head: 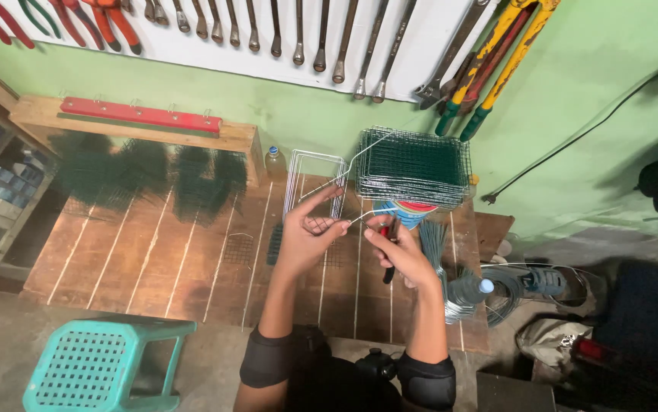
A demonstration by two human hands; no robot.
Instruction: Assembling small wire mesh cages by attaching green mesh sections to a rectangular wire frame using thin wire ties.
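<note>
Up close, the left hand (308,233) pinches a thin bent wire (359,156) between thumb and fingers, and the right hand (404,252) grips red-handled pliers (385,236) beside the wire's near end. Both hover above the wooden counter (153,252). Just behind them lies a stack of green wire mesh (414,164), with a white wire frame (314,172) to its left. A teal stool (92,362) stands on the floor nearby.
</note>
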